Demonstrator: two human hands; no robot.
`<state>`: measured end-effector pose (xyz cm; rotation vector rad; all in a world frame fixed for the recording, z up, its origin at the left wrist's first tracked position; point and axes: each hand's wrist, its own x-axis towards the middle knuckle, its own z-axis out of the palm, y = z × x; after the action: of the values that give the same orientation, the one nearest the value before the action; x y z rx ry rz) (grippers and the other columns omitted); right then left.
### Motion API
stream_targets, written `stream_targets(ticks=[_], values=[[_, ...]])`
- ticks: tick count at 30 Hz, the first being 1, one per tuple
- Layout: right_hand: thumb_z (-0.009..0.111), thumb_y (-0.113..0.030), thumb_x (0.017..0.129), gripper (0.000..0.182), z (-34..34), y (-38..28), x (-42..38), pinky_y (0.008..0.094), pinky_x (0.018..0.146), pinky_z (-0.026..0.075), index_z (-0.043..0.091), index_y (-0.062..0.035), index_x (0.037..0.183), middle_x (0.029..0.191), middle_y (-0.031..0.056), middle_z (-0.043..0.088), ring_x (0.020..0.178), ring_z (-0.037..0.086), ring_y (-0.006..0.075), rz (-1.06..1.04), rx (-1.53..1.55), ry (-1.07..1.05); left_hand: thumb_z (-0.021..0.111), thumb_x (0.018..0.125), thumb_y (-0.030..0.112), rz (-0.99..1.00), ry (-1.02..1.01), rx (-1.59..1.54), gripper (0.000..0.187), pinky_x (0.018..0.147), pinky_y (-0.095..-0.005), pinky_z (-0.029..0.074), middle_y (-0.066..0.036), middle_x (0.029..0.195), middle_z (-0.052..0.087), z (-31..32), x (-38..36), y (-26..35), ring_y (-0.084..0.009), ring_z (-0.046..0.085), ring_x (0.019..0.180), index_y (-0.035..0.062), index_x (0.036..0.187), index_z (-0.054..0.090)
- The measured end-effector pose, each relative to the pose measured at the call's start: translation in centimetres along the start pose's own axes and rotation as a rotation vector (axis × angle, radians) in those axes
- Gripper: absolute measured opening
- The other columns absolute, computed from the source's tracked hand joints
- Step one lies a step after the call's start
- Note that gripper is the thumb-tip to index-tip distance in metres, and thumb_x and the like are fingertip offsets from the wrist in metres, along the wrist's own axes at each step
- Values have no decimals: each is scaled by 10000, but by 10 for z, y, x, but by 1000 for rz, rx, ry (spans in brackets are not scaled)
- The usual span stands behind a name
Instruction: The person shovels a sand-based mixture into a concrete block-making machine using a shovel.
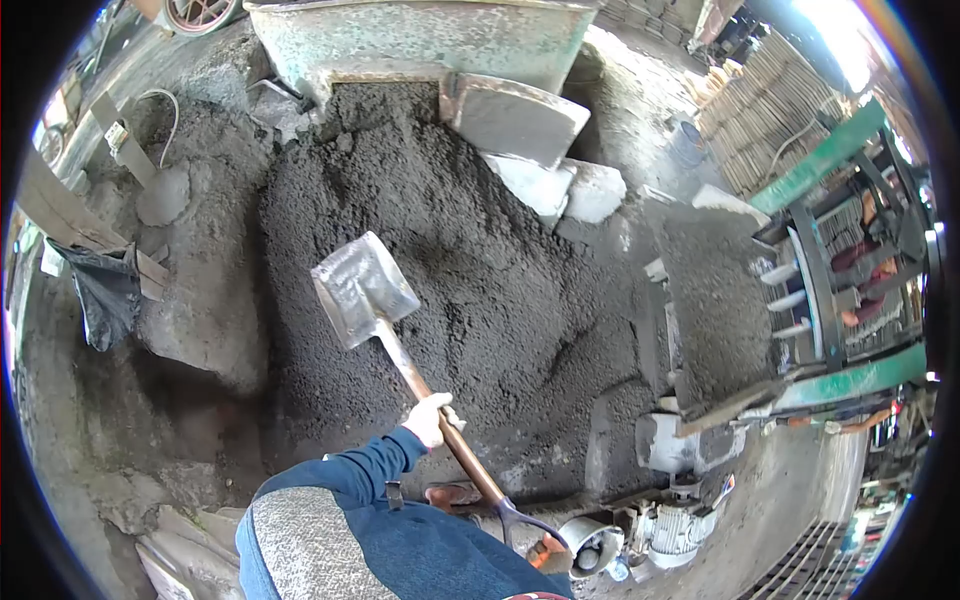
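One shovel [365, 288] is held by two hands: its shaft is clenched in the gloved left hand [430, 420], and its end grip appears to be grasped by the right hand [548, 553], though the fingers are partly blurred. The metal blade is seen over one dark, grainy mound [400, 180]; whether they touch cannot be told. One green-painted trough [430, 45] is set behind the mound, and one electric motor [680, 532] is placed at the lower right.
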<state>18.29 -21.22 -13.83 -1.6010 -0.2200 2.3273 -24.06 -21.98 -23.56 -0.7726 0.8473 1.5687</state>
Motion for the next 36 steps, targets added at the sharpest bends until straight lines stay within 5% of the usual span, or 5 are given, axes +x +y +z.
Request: stream_targets(ticks=[9,27,31,33,36], values=[[593,-146,925,145,440,-16,78,435,618,539,524,-90,811,669,50,501,598,572,237,-106,61,-308,602,868,164,226,4,222,161,621,-469,562,-125,615,546,81,86,370,-305,574,558,51,772,540],[697,-103,844,104,157,101,133,362,505,520,661,-28,907,763,83,661,585,624,215,-280,-110,299,582,917,263,125,132,369,214,650,-469,534,-94,746,521,-53,142,171,-269,557,664,119,1076,586],[737,-53,798,75,69,134,105,392,482,505,680,-43,845,731,79,663,541,589,217,-240,-2,534,626,794,257,197,-438,1574,221,732,-428,533,-81,790,602,-128,155,107,-254,615,778,110,930,533],[745,-50,787,224,1,188,100,385,464,507,659,-77,991,806,89,670,577,621,219,-156,284,529,588,822,251,-70,-6,858,184,742,-468,527,-114,771,590,-131,118,52,-295,598,753,90,892,532],[712,-207,877,132,-62,243,43,419,571,472,695,-81,914,817,70,679,674,601,232,-336,-729,671,532,866,241,-134,200,688,183,758,-528,517,-164,743,571,-144,77,-13,-357,571,715,60,836,530]])
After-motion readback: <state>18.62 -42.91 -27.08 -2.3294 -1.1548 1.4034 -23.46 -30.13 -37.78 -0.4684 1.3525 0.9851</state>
